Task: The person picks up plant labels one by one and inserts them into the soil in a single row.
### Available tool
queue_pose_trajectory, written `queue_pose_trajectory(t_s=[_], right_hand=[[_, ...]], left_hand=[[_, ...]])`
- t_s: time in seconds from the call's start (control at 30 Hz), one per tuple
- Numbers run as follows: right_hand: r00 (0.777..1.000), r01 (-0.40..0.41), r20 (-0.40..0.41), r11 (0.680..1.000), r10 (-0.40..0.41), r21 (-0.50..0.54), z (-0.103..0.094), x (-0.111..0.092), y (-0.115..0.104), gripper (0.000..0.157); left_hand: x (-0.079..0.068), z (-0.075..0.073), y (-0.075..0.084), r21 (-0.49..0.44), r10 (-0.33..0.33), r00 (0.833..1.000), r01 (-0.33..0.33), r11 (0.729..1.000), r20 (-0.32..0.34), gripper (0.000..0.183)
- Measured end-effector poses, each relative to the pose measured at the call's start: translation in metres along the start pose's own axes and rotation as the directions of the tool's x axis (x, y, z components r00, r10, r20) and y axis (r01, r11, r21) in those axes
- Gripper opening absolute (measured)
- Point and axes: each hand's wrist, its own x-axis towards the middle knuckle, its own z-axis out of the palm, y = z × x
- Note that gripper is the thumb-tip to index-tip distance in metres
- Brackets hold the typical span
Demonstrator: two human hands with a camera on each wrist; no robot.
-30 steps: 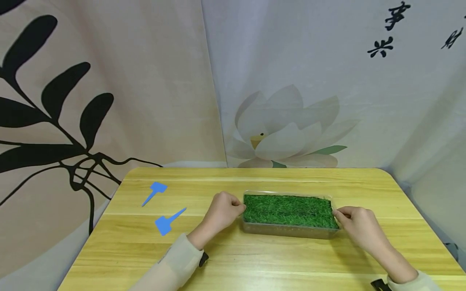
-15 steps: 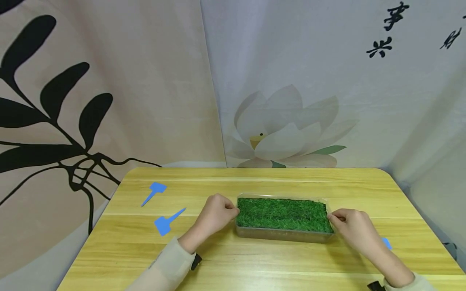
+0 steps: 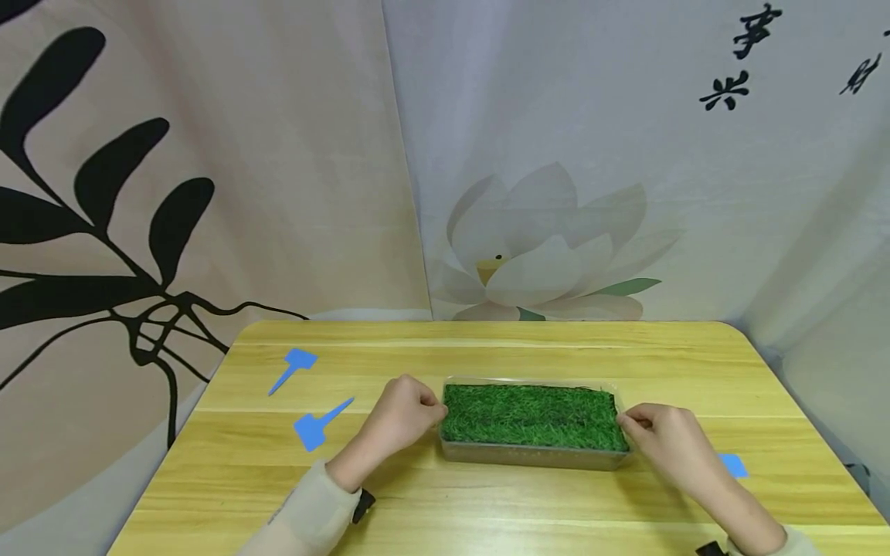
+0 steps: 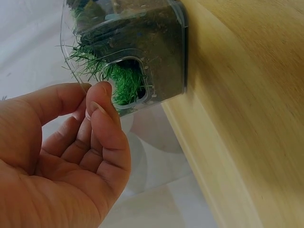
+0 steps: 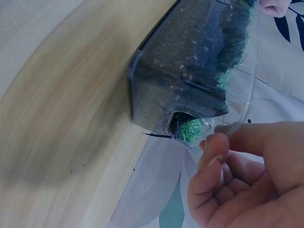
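A clear plastic box (image 3: 535,456) stands on the table, topped with a mat of green artificial grass (image 3: 528,417). My left hand (image 3: 402,414) pinches its left rim between thumb and index finger. At the opposite end, my right hand (image 3: 673,442) pinches the right rim the same way. Through the wall in the left wrist view, dark brown filling (image 4: 164,47) shows under the grass. Each end wall has a rounded opening, where green tufts (image 5: 191,130) show in the right wrist view. The remaining fingers of both hands are curled.
Two blue T-shaped plant labels lie at the table's left, a nearer label (image 3: 310,431) and a farther label (image 3: 300,359). Another blue piece (image 3: 733,466) is partly hidden behind my right forearm. A printed curtain (image 3: 313,193) hangs behind the wooden table (image 3: 487,510).
Both hands have moved the box left and slightly towards me, keeping their pinch on its ends. The blue piece by my right forearm has come into sight.
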Motion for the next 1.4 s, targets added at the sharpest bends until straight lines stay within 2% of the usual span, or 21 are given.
queue_pose_trajectory(t_s=[0.27, 0.6, 1.03, 1.4], right_hand=[[1.0, 0.011, 0.005, 1.0, -0.011, 0.021, 0.004, -0.003, -0.007, 0.009], [0.994, -0.061, 0.092, 0.997, 0.057, 0.045, 0.006, -0.005, -0.016, 0.012], [0.993, -0.05, 0.107, 0.998, 0.046, 0.042, 0.011, -0.008, -0.021, 0.01], [0.993, -0.059, 0.108, 0.997, 0.053, 0.055, 0.015, -0.015, -0.025, 0.01]], left_hand=[[-0.009, -0.006, -0.003, 0.026, -0.003, 1.0, 0.003, 1.0, 0.012, 0.058], [-0.021, -0.011, -0.007, 0.011, -0.034, 0.999, 0.033, 0.999, 0.018, 0.057], [-0.035, -0.014, -0.012, -0.007, -0.053, 0.999, 0.053, 0.999, 0.0, 0.053], [-0.046, -0.014, -0.017, -0.006, -0.037, 0.999, 0.037, 0.999, -0.018, 0.048]])
